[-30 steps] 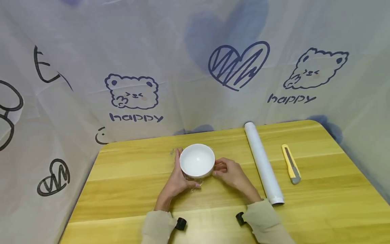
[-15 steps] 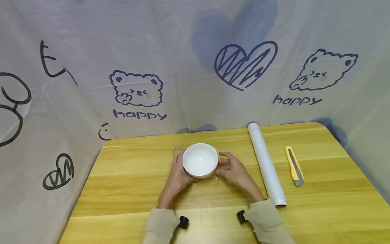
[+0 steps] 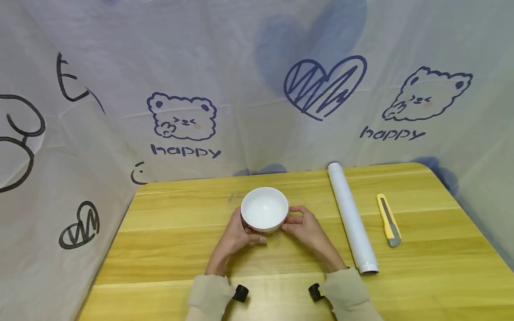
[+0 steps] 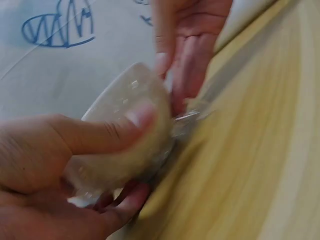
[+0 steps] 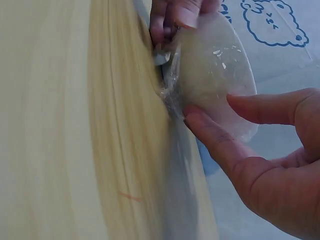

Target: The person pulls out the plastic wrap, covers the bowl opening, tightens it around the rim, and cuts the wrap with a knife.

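Note:
A white bowl (image 3: 265, 208) is held upright close over the table between both hands. Clear cling film (image 4: 186, 120) wraps its outside and bunches in wrinkles around the base, as the left wrist view shows. My left hand (image 3: 234, 232) grips the bowl's left side, thumb laid across the near wall and fingers underneath. On the right, my right hand (image 3: 305, 227) holds the lower wall with its thumb and fingertips. In the right wrist view the film (image 5: 172, 90) gathers near the base, between the fingertips of the two hands.
A long white roll (image 3: 353, 218) of film lies to the right of the bowl. Beyond it rests a yellow and grey utility knife (image 3: 388, 220). The wooden table (image 3: 168, 249) ends at the back against a printed cloth (image 3: 241, 67).
The right fingers have drawn in closer against the bowl. My left thumb tucked under the bowl, then came out along its near side again. The head view has shifted slightly.

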A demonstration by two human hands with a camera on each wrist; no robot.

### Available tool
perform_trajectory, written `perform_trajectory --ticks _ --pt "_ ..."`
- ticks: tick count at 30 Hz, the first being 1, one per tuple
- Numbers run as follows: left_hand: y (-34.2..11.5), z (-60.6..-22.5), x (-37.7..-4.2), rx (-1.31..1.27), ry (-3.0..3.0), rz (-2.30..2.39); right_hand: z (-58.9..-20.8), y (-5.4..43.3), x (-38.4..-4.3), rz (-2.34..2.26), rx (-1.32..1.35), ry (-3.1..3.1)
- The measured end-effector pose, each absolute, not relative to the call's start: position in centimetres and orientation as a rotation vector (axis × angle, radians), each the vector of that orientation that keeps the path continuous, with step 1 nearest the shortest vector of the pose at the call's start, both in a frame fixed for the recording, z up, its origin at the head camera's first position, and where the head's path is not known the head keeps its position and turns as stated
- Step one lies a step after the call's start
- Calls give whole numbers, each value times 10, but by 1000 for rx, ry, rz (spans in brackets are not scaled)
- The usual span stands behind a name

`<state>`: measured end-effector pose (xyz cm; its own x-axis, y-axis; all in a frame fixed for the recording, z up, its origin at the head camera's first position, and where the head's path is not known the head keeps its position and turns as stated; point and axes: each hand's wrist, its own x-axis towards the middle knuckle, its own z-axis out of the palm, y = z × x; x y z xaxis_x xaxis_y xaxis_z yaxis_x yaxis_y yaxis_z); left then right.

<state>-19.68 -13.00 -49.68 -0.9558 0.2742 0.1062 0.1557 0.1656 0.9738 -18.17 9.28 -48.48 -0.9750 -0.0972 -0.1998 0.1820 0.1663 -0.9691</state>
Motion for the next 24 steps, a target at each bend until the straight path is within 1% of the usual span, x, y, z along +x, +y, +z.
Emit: perform_trajectory --ticks 3,4,12,16,20,24 --pt "-126 -499 -200 559 2378 1942 -484 92 -180 -1930 88 2189" --pt "-124 -500 -201 561 2424 1930 -484 93 -179 -1935 78 2176" --pt "-115 -503 -193 297 2643 1819 -478 94 -175 -1931 30 2167" --pt "-112 -506 -192 254 2548 1891 -477 95 -174 -1987 76 2090" --pt "-112 -504 -195 317 2291 2026 -479 97 -176 -2043 95 2025" --pt "-113 -502 -198 341 2149 2044 -479 102 -177 -2062 82 1988"
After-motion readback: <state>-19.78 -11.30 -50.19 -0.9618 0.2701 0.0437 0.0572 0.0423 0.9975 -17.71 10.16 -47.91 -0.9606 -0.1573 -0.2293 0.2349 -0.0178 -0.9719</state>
